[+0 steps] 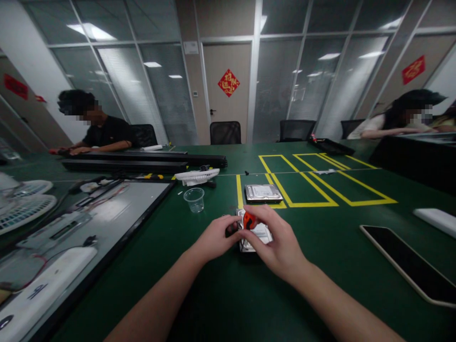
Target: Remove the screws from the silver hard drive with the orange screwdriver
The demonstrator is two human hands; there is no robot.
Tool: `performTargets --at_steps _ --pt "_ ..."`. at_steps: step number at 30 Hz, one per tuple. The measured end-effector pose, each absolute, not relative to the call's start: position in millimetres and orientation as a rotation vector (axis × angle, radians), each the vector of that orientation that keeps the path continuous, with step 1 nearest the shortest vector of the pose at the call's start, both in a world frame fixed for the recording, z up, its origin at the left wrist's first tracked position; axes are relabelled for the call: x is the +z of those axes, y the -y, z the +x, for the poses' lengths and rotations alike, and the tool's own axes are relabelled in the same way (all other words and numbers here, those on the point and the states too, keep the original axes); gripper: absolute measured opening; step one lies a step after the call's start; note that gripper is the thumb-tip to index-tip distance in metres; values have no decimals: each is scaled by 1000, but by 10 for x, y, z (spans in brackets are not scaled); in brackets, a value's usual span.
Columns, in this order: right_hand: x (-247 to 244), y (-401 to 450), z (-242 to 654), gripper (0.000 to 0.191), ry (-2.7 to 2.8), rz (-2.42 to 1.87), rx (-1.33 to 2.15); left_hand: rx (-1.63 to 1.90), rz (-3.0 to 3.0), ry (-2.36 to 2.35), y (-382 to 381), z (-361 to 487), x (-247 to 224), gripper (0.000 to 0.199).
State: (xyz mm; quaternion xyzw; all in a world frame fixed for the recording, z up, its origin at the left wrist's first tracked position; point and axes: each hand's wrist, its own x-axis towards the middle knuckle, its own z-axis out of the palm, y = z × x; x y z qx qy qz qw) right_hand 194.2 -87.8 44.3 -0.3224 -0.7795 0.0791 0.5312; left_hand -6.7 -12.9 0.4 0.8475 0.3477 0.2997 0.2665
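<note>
A silver hard drive (261, 232) lies on the green table in front of me, partly covered by both hands. My right hand (281, 240) is closed around the orange and black handle of a screwdriver (249, 220), held above the drive; its tip is hidden. From the left, my left hand (219, 237) reaches the drive's left side. Its thumb and index finger are pinched near a small dark thing (232, 230) just beside the screwdriver, too unclear to name. Farther back, a second hard drive (263, 193) lies flat within the yellow tape lines.
A clear plastic cup (194, 199) and a white curved part (197, 176) stand to the left. A large grey panel (124, 209) with cables fills the left side. At right lies a phone (409, 263). Two people (107, 130) (377, 126) sit across the table.
</note>
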Motion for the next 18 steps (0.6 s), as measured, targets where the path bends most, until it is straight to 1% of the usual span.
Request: performTargets --at_steps 5,8,12,18 --pt "435 899 1940 55 1874 -806 268 798 2309 -967 125 -65 -6 23" --pt "441 882 1942 53 1871 -774 223 799 2309 -959 120 -69 -17 23" --pt "460 873 1941 47 1853 -782 189 801 2300 -968 132 -69 -12 25" --pt "462 881 1934 53 1896 -738 210 822 2296 -929 135 -64 -3 22"
